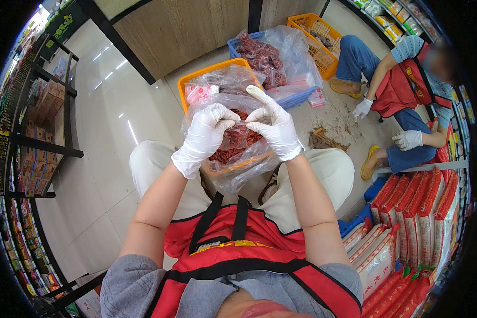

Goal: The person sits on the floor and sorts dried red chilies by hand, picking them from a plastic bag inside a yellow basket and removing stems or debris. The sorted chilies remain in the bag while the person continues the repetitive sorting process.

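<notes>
My left hand [205,136] and my right hand [277,129], both in white gloves, pinch the upper edge of a small clear plastic bag [238,140] between thumbs and fingers. Red dried chilies show in or through it; which of them are inside it I cannot tell. Right below, more dried red chilies [223,156] lie in a large clear plastic liner [238,179]. The liner spreads over an orange plastic crate [180,93] standing between my knees. Flat plastic bags with red print [200,92] lie at the crate's far left.
Beyond stands a blue basket [302,100] with filled bags of dried chilies [262,61]. An orange basket [324,65] is behind it. Brown scraps [326,141] litter the floor near a seated co-worker [401,91] in white gloves. Red-and-white packages [417,214] stand at right, shelving [43,145] at left.
</notes>
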`<state>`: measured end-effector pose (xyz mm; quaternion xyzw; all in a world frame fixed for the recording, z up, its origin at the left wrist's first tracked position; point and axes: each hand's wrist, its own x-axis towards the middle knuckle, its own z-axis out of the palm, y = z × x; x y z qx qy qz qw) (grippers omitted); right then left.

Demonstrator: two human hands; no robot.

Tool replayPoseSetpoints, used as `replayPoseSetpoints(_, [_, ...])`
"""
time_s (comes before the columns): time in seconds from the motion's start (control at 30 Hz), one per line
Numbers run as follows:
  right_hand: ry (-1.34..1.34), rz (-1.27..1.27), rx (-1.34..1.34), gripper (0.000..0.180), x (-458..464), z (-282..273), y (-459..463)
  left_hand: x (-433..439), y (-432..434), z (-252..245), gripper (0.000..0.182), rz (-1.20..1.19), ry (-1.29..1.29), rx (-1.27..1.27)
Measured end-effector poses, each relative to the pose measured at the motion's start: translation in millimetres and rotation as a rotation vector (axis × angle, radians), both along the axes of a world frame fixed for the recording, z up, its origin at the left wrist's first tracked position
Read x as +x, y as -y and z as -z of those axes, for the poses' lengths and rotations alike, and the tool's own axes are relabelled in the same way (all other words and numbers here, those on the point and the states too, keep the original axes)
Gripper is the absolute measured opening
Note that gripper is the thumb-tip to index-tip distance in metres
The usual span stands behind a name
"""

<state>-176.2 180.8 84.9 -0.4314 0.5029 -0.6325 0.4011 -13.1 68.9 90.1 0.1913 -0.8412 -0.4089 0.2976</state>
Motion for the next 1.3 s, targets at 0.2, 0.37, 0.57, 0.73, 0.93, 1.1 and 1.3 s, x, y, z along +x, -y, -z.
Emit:
replayPoseSetpoints(0.2, [0.007,0.098,-0.058,0.063,5,-1,2,0,0,-4,0.018,0.085,0.030,-0.040])
replayPoseSetpoints(0.37, [0.029,0.097,-0.039,0.060,6,-1,0,-1,-1,-5,0.015,0.109,0.063,-0.110])
replayPoseSetpoints(0.57, [0.003,-0.036,-0.024,0.062,3,-1,-2,-1,-4,-3,0.010,0.090,0.027,-0.185])
replayPoseSetpoints(0.73, [-0.110,-0.043,-0.016,0.058,5,0,-2,1,-6,-3,0.011,0.065,0.038,-0.290])
replayPoseSetpoints(0.93, [-0.156,0.007,-0.047,0.055,10,-1,-4,1,-9,-3,0.013,0.099,0.029,-0.287])
replayPoseSetpoints(1.1, [-0.163,0.012,0.014,0.054,8,-3,-6,1,-11,5,0.014,0.059,0.007,-0.323])
replayPoseSetpoints(1.3, [-0.254,0.035,0.005,0.050,9,0,-6,3,-10,10,0.016,0.023,0.043,-0.369])
